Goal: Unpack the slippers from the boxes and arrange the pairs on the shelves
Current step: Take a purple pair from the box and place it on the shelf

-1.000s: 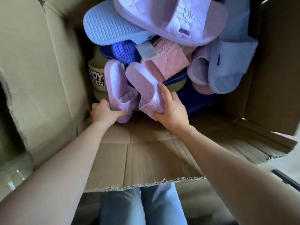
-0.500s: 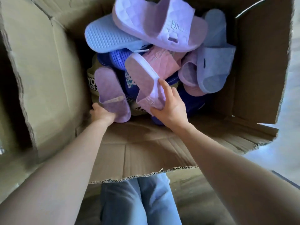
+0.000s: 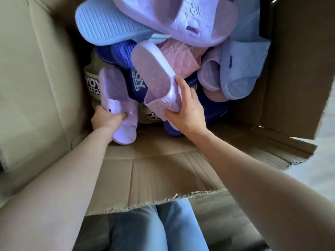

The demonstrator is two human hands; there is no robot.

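Just left of the dark blue slipper (image 3: 138,82), which sits low in the middle of the pile inside the cardboard box (image 3: 36,87), the left hand (image 3: 104,121) has its fingers curled tight round the strap end of one lilac slipper (image 3: 114,87). That slipper's heel end lies against an olive slipper (image 3: 92,81) further left of the dark blue one. If it is pulled out at a slant, the heel could drag the olive slipper along or catch on the box wall. Directly over the dark blue slipper and a little to its right, the second lilac slipper (image 3: 152,73) is tilted up with its footbed toward the camera. The right hand (image 3: 186,115) is clamped on its strap end, thumb across the front and fingers wrapped round the side. The heel of this one pokes up under a pink slipper (image 3: 179,55). Above that rest a light blue slipper (image 3: 108,28), lying sole-up, and a big pale lilac slipper (image 3: 181,19). The greatest risk, as I judge it, is that a quick pull on the pair takes the support from under that loose stack, which then slides forward onto the box floor or over the torn front flap (image 3: 163,169). Further right of the dark blue slipper, a mauve slipper (image 3: 210,75) and a pale blue slipper (image 3: 243,66) lean on the heap and could topple with it, splitting up their own pairs. Each hand grips only at the strap, so the soft upper could also flex and slip free.
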